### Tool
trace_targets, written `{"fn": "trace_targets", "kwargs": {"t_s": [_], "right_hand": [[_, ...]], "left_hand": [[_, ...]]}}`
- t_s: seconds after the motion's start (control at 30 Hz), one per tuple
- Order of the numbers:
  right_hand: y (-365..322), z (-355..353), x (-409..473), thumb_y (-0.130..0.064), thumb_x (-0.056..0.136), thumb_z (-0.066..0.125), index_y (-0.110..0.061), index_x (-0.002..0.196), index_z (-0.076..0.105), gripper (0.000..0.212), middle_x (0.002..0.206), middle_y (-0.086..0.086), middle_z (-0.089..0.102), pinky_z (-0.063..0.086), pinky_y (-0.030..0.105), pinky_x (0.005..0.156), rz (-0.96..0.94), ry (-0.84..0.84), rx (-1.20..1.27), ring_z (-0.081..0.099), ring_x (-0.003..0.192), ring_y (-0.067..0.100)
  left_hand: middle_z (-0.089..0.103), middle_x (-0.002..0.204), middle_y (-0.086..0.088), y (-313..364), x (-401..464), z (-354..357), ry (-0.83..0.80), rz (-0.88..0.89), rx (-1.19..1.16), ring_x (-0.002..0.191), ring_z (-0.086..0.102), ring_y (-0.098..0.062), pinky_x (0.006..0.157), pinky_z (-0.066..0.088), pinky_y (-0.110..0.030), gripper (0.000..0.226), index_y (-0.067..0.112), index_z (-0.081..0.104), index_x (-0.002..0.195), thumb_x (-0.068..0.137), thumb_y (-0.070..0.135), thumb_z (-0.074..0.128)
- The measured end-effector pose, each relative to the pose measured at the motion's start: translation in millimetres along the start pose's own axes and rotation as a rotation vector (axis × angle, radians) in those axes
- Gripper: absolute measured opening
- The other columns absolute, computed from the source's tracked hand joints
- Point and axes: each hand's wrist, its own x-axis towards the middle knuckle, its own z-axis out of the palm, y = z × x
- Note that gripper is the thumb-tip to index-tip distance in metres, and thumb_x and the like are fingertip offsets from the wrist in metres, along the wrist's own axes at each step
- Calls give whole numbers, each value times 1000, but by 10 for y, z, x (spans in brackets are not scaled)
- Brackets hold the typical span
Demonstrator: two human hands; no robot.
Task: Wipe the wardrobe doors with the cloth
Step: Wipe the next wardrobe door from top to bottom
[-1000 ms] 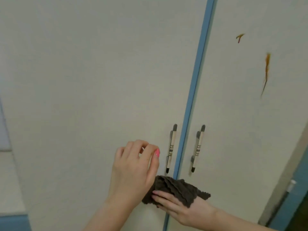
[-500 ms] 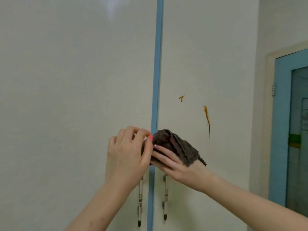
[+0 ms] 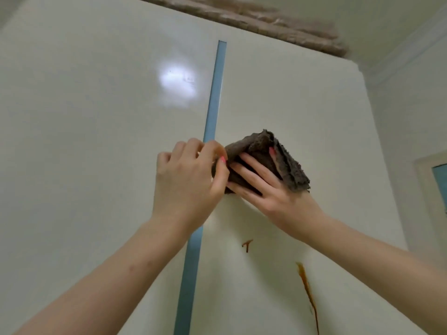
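A folded dark grey cloth [image 3: 287,163] is pressed against the white right wardrobe door [image 3: 302,97], high up beside the blue centre strip [image 3: 214,97]. My right hand [image 3: 263,187] lies flat on the cloth with fingers spread over it. My left hand [image 3: 191,182] pinches the cloth's left edge between thumb and fingers. The left wardrobe door [image 3: 84,141] fills the left of the view. Below the hands, two brown stains mark the right door: a small T-shaped one [image 3: 247,245] and a long drip [image 3: 308,293].
The wardrobe's top edge meets a rough brownish band [image 3: 266,18] under the ceiling. A bright light reflection [image 3: 177,83] sits on the left door. At the far right, a door frame with a blue panel [image 3: 439,180] shows.
Both hands have lifted the cloth from handle height up to the upper part of the doors, above the stains. The view has tilted up; the handles have left it.
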Motion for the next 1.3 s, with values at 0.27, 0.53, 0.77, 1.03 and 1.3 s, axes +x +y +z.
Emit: {"fn": "trace_targets", "kwargs": {"t_s": [0.27, 0.53, 0.77, 1.03, 1.3], "right_hand": [[771, 689, 373, 4, 93, 17, -14, 134, 55, 59, 143, 20, 45, 26, 65, 107, 281, 68, -69, 38, 135, 38], [1321, 871, 888, -3, 96, 45, -43, 146, 25, 67, 157, -7, 22, 15, 45, 120, 460, -127, 673, 13, 147, 14], [1157, 1173, 1255, -26, 82, 32, -44, 142, 35, 63, 153, -10, 32, 8, 36, 120, 405, -79, 765, 19, 143, 5], [1367, 1428, 1763, -43, 99, 32, -39, 147, 28, 48, 155, -9, 26, 9, 46, 119, 481, -113, 586, 15, 145, 9], [2061, 1576, 1029, -33, 97, 31, -24, 128, 52, 39, 137, 9, 49, 31, 57, 107, 974, -111, 516, 42, 128, 33]], "left_hand": [[60, 77, 0, -179, 771, 458, 110, 97, 191, 74, 50, -22, 70, 26, -33, 34, 19, 61, 87, 84, 34, 31], [60, 78, 0, -222, 1021, 632, 152, 210, 254, 78, 52, -24, 71, 28, -35, 27, 18, 61, 85, 83, 31, 37], [59, 94, 4, -320, 1165, 668, 136, 195, 315, 93, 49, -18, 77, 25, -32, 26, 24, 57, 102, 92, 35, 36], [62, 98, 1, -311, 1391, 822, 222, 148, 284, 96, 50, -22, 79, 30, -35, 24, 22, 57, 99, 92, 35, 39], [56, 87, 7, -88, 1351, 1010, 211, 218, 219, 86, 45, -16, 77, 26, -32, 20, 27, 57, 96, 91, 36, 39]]}}
